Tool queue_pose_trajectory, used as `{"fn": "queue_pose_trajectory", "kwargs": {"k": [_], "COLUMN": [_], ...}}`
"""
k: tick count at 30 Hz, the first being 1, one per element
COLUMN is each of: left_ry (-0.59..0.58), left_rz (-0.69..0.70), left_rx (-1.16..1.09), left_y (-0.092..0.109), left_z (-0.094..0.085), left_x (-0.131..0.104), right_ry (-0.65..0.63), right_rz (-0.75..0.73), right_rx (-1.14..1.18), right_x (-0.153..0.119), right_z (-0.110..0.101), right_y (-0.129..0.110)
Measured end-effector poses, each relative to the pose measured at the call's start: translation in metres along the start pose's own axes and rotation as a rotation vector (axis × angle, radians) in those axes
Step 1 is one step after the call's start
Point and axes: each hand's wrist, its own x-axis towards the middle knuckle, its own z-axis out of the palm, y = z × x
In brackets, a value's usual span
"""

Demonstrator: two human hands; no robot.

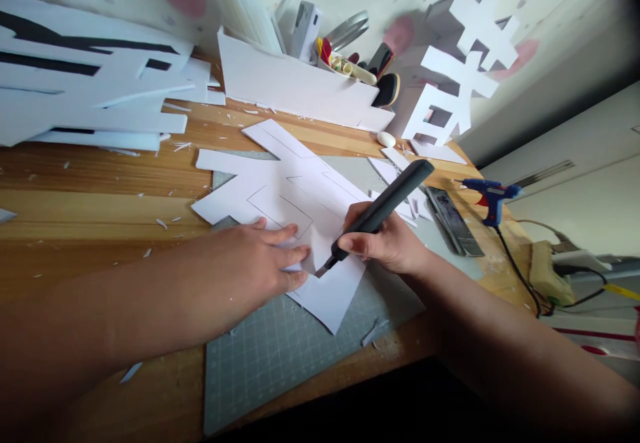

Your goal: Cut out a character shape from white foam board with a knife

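A white foam board shape (345, 296) with thin outlines drawn on it lies over a grey-green cutting mat (260, 363). My left hand (273, 253) rests on the board, palm down, its fingers spread and stretched out. In my right hand (377, 243) is a black utility knife (383, 206), fingers wrapped round the handle. The knife slants down to the left, and its blade tip meets the board just right of my left fingertips. My right hand hides part of the board's right side.
Cut white boards (135, 106) are piled at the left. A white holder (300, 83) with pens and tools stands behind, near a standing white cut-out character (445, 96). A phone (453, 223), a blue glue gun (493, 196) and a power strip (550, 273) lie at the right. Scraps are scattered about.
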Motion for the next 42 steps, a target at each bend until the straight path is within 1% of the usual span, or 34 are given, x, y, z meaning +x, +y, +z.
{"fn": "queue_pose_trajectory", "kwargs": {"k": [3,6,10,13,16,19,24,30,35,39,42], "left_ry": [-0.069,-0.098,-0.093,-0.078,-0.068,-0.088,-0.098,-0.058,-0.052,-0.111,-0.153], "left_rz": [-0.029,-0.038,-0.057,-0.071,-0.062,-0.042,-0.098,-0.064,-0.087,-0.083,-0.104], "left_rx": [-0.032,-0.031,-0.049,-0.075,-0.058,-0.023,-0.082,-0.093,-0.093,-0.062,-0.079], "left_y": [-0.003,-0.003,-0.002,-0.003,-0.004,-0.003,-0.002,-0.006,-0.007,-0.007,-0.006], "left_z": [0.003,0.001,-0.001,0.002,0.005,0.006,0.003,0.012,0.016,0.011,0.005], "left_x": [-0.002,-0.002,-0.002,-0.004,-0.006,-0.007,-0.009,-0.011,-0.015,-0.014,-0.013], "right_ry": [-0.023,-0.043,-0.055,-0.050,-0.029,-0.006,0.025,0.035,0.055,0.077,0.090], "right_rz": [0.008,0.015,0.025,0.044,0.053,0.036,0.046,0.022,-0.025,-0.055,-0.071], "right_rx": [0.048,0.089,0.091,0.083,0.083,0.087,0.063,0.069,0.038,0.018,0.021], "right_x": [0.003,0.006,0.009,0.011,0.013,0.016,0.018,0.021,0.024,0.025,0.027], "right_z": [-0.003,-0.006,-0.008,-0.012,-0.017,-0.023,-0.031,-0.039,-0.046,-0.051,-0.056], "right_y": [0.002,0.004,0.005,0.005,0.006,0.009,0.011,0.013,0.014,0.015,0.016]}}
